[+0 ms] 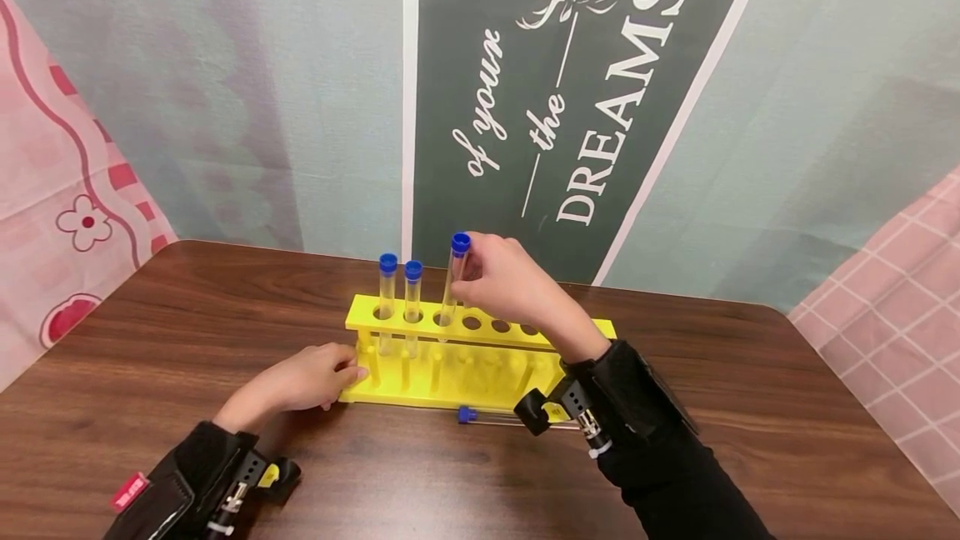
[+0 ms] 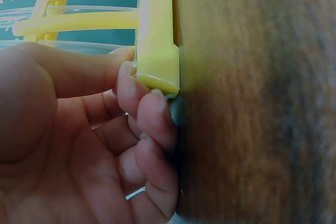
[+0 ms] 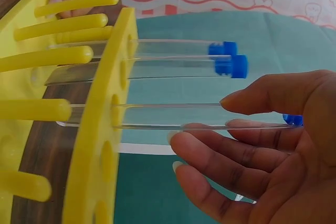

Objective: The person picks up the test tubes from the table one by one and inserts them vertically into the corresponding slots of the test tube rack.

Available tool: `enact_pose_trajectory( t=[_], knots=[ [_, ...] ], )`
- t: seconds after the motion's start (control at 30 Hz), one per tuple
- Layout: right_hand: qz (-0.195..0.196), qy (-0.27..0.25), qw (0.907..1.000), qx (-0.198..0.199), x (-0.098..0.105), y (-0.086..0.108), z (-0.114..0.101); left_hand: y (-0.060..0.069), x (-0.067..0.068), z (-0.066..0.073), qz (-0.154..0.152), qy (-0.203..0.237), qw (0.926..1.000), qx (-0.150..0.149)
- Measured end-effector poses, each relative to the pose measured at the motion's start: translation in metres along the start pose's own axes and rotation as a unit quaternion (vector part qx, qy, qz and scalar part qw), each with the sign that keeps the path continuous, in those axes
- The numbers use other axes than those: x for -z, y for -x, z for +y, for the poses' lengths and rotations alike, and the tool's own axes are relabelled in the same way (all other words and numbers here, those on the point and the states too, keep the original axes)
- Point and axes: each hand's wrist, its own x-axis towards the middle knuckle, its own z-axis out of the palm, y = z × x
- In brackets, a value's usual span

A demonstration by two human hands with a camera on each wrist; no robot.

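Note:
My right hand point(image 1: 510, 277) pinches a clear test tube point(image 1: 450, 286) with a blue cap between thumb and fingers. In the right wrist view the tube point(image 3: 157, 116) passes through a hole in the upper bar, its lower end near the pegs. The yellow test tube rack point(image 1: 483, 394) stands upright on the table. At its left end, my left hand point(image 1: 311, 377) grips the base corner, thumb and fingertips on the yellow edge point(image 2: 157, 72). Two more blue-capped tubes, one at the far left point(image 1: 387, 290) and its neighbour point(image 1: 412, 298), stand in the first holes.
Another blue-capped tube point(image 1: 491, 418) lies on the wooden table point(image 1: 375, 473) along the rack's front, partly hidden by the right wrist camera point(image 1: 534, 412). Behind the table hangs a printed curtain point(image 1: 337, 107) with lettering. Several holes to the right hold no tube.

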Motion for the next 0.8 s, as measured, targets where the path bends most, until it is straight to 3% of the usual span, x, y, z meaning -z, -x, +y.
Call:
enact_pose_trajectory(
  t=[0.5,0.8],
  knots=[
    [-0.035,-0.040,0.9980,-0.034,-0.017,-0.003,0.008,0.002,-0.001,0.000,0.002,0.000,1.0000,-0.008],
    [-0.034,-0.022,0.9989,-0.025,-0.023,-0.003,0.012,0.001,-0.001,0.000,0.005,-0.002,1.0000,0.003]
  ],
)
